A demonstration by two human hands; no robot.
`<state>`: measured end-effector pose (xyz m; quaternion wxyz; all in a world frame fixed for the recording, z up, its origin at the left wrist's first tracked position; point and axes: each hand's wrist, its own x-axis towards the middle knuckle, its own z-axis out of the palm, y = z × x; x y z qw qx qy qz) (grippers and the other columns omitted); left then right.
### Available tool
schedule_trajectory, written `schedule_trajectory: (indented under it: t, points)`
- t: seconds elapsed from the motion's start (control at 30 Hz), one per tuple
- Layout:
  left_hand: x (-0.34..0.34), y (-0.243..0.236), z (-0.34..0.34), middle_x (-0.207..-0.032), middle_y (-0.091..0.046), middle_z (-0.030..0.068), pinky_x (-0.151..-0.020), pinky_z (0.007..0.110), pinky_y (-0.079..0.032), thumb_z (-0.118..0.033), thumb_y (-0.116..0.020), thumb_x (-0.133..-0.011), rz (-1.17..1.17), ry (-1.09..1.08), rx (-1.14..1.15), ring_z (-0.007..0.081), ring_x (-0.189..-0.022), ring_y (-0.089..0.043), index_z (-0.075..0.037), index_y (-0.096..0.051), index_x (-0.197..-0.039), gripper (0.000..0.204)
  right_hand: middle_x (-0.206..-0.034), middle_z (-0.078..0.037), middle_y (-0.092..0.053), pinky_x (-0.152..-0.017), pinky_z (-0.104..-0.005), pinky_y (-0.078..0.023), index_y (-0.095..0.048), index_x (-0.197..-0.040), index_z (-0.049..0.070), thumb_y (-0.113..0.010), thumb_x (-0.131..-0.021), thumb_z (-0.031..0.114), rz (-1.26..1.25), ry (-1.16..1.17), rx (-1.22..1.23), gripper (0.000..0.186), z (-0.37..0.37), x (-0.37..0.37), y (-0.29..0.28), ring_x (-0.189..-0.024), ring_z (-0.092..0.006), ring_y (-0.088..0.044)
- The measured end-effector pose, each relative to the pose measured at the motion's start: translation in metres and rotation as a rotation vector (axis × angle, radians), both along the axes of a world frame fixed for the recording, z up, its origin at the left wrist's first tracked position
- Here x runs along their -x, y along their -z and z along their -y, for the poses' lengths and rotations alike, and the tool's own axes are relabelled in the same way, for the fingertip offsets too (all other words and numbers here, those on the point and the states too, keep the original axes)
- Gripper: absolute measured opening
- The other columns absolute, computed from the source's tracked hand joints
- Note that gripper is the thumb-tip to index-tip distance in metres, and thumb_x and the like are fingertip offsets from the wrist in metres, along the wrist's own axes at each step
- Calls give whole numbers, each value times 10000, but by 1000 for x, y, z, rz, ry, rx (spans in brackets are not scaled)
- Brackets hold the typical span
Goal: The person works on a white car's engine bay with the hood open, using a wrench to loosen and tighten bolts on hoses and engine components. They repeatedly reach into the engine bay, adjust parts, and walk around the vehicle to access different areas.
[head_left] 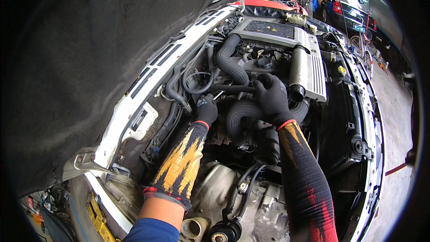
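Both hands wear black gloves and reach into an open engine bay. My left hand [207, 109] is closed around a slim shiny metal tool [218, 95], whose tip sticks out past the fingers; the rest is hidden in the palm. Just above that tip a straight black hose [232, 89] runs across toward my right hand [272, 96]. There the fingers curl downward by the hose's end, and what they grip is hidden. A ribbed black hose [242, 113] bends below and between the hands. Another ribbed hose [230, 60] rises behind them.
A silver intercooler [268, 30] and silver cover [316, 74] lie beyond my right hand. The radiator [342, 121] edges the right side. The raised hood [80, 62] fills the left. A round black-capped reservoir [220, 232] sits near the lower edge. A dark car [342, 6] stands behind.
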<state>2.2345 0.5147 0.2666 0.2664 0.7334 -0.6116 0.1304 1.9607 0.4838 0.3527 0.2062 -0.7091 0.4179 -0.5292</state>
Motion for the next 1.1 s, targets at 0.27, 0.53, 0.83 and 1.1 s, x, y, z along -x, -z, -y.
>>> schedule_trajectory:
  t: [0.27, 0.53, 0.83, 1.1]
  points:
    - [6, -2, -8, -984, -667, 242, -775, 536, -492, -204, -584, -931, 39, -15, 53, 437, -902, -640, -38, -657, -1004, 196, -1009, -205, -699, -873, -424, -530, -707, -1017, 3, -673, -878, 220, -15, 25, 29, 260, -2, 0, 1, -973, -361, -685]
    - [6, -16, -18, -995, -665, 239, -778, 529, -501, -234, -573, -965, 46, 34, -41, 437, -929, -640, -71, -653, -1061, 205, -1001, -212, -687, -888, -449, -511, -714, -1021, 8, -652, -877, 228, -9, 4, -16, 270, 0, -1, 2, -993, -369, -657]
    - [5, -19, -13, -914, -692, 218, -742, 532, -504, -275, -577, -971, 36, 32, -39, 428, -867, -661, -63, -656, -1009, 229, -1022, -209, -684, -900, -446, -511, -709, -1060, 20, -650, -883, 243, -9, -3, -44, 291, 2, -1, 4, -1005, -372, -655]
    - [7, -20, -21, -907, -694, 216, -724, 539, -497, -305, -569, -971, 71, 23, -19, 427, -852, -664, -81, -660, -1000, 244, -1036, -210, -682, -896, -445, -510, -709, -1055, 20, -655, -883, 252, -27, 12, -23, 294, 4, 0, 5, -1006, -375, -652]
